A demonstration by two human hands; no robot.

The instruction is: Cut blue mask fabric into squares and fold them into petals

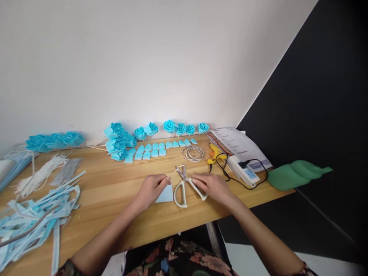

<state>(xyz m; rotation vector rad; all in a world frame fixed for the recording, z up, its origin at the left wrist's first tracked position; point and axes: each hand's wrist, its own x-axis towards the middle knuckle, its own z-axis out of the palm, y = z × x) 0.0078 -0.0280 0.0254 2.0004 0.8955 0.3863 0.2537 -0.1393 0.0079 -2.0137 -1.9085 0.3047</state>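
My left hand (152, 190) is closed in a pinch above the wooden table, thumb and fingertips together. Directly under it lies a small pale blue piece of sheet (166, 196), partly covered by the hand; I cannot tell whether the pinch holds its upper edge. A pair of scissors (184, 178) with cream handles lies just right of that piece, blades parted and pointing away from me. My right hand (214, 186) is at the scissors' right handle, fingers stretched over or beside it and not wrapped round it.
Blue petals (155, 152) lie in rows behind, before several blue flowers (170, 125) along the wall. Coiled wire (193, 153), a yellow glue gun (215, 153), a power strip (244, 171) with a black cable and a green sheet (296, 175) are rightward. Blue strips (34, 222) heap at left.
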